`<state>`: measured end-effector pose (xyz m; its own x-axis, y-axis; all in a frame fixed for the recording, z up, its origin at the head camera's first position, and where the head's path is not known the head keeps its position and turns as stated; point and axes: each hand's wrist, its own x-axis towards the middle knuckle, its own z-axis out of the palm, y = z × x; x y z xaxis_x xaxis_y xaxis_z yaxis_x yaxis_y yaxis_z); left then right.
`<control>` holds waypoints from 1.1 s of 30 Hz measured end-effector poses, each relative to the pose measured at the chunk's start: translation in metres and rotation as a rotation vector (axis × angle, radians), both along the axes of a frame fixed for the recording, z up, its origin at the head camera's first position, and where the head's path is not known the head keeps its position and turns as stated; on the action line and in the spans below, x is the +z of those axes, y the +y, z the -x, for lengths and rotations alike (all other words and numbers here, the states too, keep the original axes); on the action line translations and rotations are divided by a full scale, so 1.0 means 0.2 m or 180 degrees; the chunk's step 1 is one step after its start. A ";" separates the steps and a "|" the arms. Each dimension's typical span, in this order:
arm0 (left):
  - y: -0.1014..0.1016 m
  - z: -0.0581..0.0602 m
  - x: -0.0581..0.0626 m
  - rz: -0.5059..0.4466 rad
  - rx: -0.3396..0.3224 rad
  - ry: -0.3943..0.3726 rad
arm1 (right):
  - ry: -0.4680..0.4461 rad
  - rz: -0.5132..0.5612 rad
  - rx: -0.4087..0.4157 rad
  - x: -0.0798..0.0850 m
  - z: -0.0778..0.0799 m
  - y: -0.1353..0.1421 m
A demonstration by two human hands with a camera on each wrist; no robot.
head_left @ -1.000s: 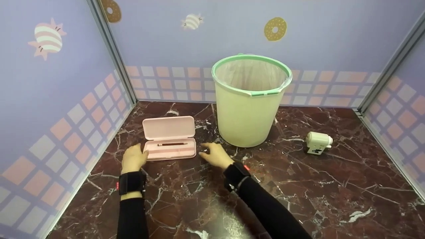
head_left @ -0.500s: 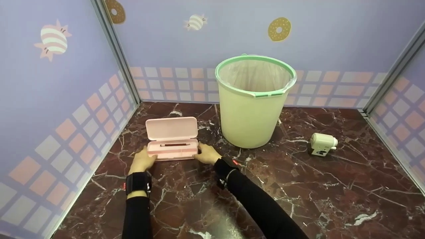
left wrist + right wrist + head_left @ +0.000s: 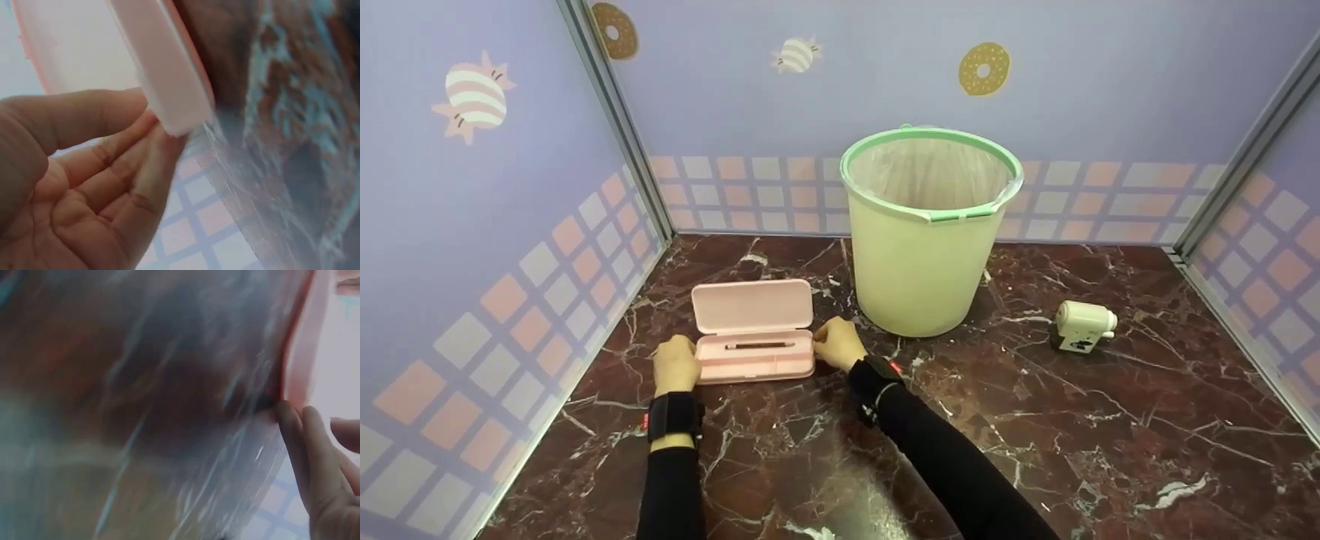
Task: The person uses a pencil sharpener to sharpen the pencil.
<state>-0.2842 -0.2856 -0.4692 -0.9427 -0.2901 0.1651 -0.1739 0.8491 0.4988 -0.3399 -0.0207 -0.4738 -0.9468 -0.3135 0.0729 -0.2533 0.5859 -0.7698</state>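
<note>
A pink pencil case (image 3: pixel 755 367) lies on the dark marbled surface at the left of the head view, its lid (image 3: pixel 752 307) thrown back. Inside rests a slim dark pencil (image 3: pixel 760 346). My left hand (image 3: pixel 675 366) is at the case's left end. In the left wrist view its thumb and fingers (image 3: pixel 147 185) pinch the end wall between them. At the opposite end is my right hand (image 3: pixel 840 343). Its fairly straight fingers (image 3: pixel 315 455) touch the case's edge in the right wrist view, with the thumb apart from it.
A pale green bin (image 3: pixel 924 270) with a clear liner stands behind my right hand. Farther right sits a small cream device with a crank, like a pencil sharpener (image 3: pixel 1083 326). Patterned panels (image 3: pixel 810 97) enclose the surface at the back and sides.
My right hand has come in from the right onto the case's end, and my left hand has closed on the other end. The case has slid slightly nearer to me.
</note>
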 end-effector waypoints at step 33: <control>0.25 0.00 0.04 0.0020 -0.1015 -0.0647 | 0.0291 -0.0663 0.0197 0.01 -0.10 0.43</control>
